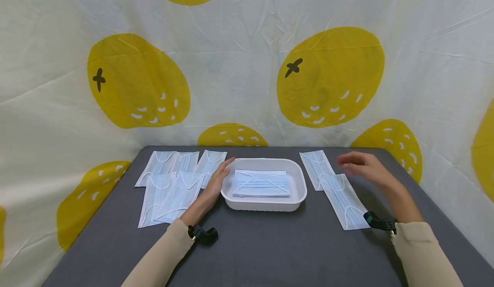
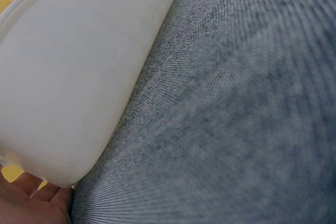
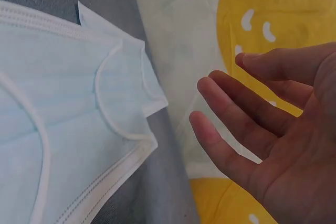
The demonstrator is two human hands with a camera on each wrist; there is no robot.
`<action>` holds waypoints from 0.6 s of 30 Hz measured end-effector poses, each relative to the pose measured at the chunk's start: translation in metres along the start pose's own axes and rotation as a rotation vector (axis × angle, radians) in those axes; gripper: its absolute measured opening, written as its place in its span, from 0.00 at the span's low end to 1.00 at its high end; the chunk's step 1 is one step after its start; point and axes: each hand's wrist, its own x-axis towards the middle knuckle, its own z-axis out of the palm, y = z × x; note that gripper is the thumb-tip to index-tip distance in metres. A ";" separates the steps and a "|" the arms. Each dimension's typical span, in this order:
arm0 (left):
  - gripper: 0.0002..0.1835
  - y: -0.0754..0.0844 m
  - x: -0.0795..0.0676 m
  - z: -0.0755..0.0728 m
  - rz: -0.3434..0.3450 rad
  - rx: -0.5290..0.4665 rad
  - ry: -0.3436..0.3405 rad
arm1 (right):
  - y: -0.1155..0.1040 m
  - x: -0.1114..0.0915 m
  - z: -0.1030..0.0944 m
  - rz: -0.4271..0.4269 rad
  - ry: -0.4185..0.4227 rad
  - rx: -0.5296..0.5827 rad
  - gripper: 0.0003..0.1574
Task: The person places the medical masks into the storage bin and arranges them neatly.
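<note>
A white plastic tray (image 1: 264,206) stands mid-table with light blue face masks (image 1: 260,183) stacked inside. My left hand (image 1: 216,183) rests against the tray's left end, its fingers along the rim; in the left wrist view the fingers (image 2: 52,195) touch the tray's wall (image 2: 79,77). My right hand (image 1: 362,165) hovers above the right side of the table with relaxed fingers, holding nothing. Below and left of it lie two overlapping masks, the nearer mask (image 1: 345,203) partly covering the farther mask (image 1: 314,162). The right wrist view shows the bent, spread fingers (image 3: 226,95) beside a mask (image 3: 68,98).
Several more masks (image 1: 170,197) lie overlapping on the left of the dark grey table (image 1: 270,252), partly behind my left forearm. A white curtain (image 1: 235,72) with yellow fruit prints hangs right behind the table's back edge. Each wrist wears a black band.
</note>
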 end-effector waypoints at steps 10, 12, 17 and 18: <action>0.27 -0.003 0.002 0.003 0.013 -0.010 -0.016 | 0.032 -0.003 -0.003 0.103 -0.020 0.012 0.26; 0.27 -0.002 0.002 0.002 0.013 -0.009 -0.011 | 0.036 -0.002 -0.002 0.138 -0.013 0.001 0.27; 0.27 -0.002 0.002 -0.001 0.017 -0.006 -0.006 | 0.042 0.000 0.000 0.230 -0.006 -0.025 0.29; 0.27 -0.002 0.002 -0.001 0.020 -0.007 -0.008 | 0.043 0.000 0.001 0.247 -0.006 -0.024 0.29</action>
